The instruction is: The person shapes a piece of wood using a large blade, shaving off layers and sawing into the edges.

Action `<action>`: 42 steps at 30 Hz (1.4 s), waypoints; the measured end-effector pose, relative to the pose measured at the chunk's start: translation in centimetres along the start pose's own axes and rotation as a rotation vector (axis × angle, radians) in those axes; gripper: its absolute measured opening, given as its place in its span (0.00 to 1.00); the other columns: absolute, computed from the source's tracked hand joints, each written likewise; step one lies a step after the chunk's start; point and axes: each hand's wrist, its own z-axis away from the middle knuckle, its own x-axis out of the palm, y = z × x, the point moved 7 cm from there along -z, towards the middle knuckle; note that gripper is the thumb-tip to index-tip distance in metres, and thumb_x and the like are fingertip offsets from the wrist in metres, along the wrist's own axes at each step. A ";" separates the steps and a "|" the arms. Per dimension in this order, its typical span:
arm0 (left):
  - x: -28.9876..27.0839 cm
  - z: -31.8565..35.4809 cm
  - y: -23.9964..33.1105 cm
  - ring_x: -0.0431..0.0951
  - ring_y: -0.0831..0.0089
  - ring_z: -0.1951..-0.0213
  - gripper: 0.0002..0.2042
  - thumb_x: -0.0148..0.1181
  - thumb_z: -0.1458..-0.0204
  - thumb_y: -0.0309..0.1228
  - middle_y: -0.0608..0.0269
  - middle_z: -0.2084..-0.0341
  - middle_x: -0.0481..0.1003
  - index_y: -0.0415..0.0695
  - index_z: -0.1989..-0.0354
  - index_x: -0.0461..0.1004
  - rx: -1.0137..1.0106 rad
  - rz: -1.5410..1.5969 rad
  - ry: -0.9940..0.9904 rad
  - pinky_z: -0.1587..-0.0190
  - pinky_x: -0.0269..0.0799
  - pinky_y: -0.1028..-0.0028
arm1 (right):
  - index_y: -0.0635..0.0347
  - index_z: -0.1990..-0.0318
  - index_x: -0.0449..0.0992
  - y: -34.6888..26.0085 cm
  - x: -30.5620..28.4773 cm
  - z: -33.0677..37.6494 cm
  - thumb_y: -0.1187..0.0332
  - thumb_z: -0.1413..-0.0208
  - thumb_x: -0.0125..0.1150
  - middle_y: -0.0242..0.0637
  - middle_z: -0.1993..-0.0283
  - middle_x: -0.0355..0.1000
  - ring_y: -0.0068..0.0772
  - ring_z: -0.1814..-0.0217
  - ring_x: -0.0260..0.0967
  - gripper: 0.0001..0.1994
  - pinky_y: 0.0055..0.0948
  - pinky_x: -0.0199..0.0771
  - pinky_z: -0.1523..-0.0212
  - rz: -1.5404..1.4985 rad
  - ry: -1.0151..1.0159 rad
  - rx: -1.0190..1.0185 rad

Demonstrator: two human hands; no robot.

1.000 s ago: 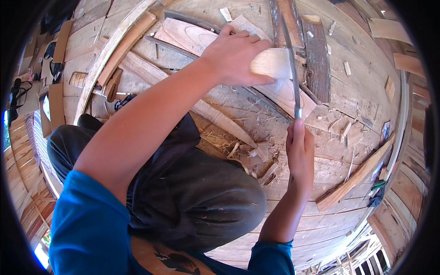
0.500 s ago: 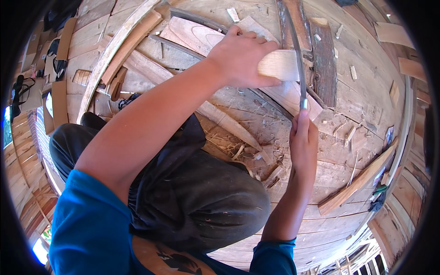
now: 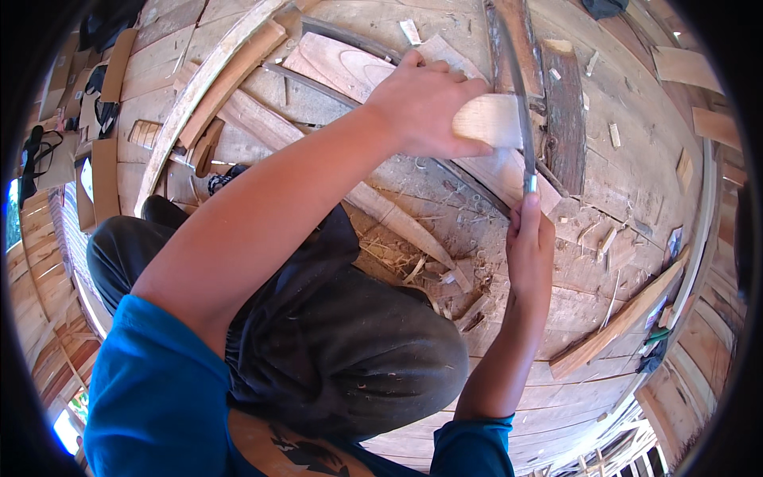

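My left hand (image 3: 433,107) is wrapped over a pale wooden block (image 3: 489,122), its fingers curled round the far side and the thumb along the near side. The block sits on a wide plank (image 3: 338,63) that slants across the floor. In my right hand (image 3: 531,238) is a long, slightly curved knife (image 3: 523,119), held by its handle with the blade pointing away from me. The blade lies upright against the right end of the block, apparently touching it. My left hand hides the other end of the block.
Bark-edged wood pieces (image 3: 564,119) lie right of the blade. Wood chips and shavings (image 3: 389,246) litter the floorboards. Long curved strips (image 3: 203,95) rest at the left, and a loose board (image 3: 620,314) at the right. Cardboard (image 3: 106,179) stands at the far left.
The view has shifted slightly. Both hands keep their holds, and the knife blade stays at the block's right end with barely any visible movement.
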 end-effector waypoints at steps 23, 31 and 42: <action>-0.2 0.2 0.3 0.75 0.59 0.50 0.34 0.60 0.56 0.61 0.55 0.60 0.77 0.47 0.47 0.72 0.001 -0.006 -0.020 0.42 0.59 0.56 | 0.58 0.78 0.62 1.9 -2.0 3.9 0.49 0.31 0.41 0.23 0.82 0.53 0.16 0.79 0.47 0.26 0.25 0.45 0.79 -0.027 -0.024 0.069; -0.1 0.0 0.3 0.75 0.59 0.50 0.35 0.60 0.55 0.61 0.53 0.58 0.77 0.47 0.46 0.71 0.013 -0.064 -0.015 0.42 0.59 0.56 | 0.53 0.78 0.61 3.5 -2.8 5.9 0.45 0.31 0.37 0.21 0.82 0.49 0.14 0.82 0.43 0.26 0.22 0.38 0.81 0.009 -0.039 0.085; -0.2 0.4 0.3 0.74 0.60 0.50 0.34 0.60 0.55 0.62 0.56 0.59 0.78 0.47 0.49 0.71 0.039 -0.072 -0.020 0.43 0.59 0.55 | 0.53 0.78 0.61 2.5 -1.8 3.4 0.43 0.32 0.37 0.20 0.83 0.50 0.13 0.83 0.44 0.27 0.21 0.39 0.82 0.023 -0.051 0.026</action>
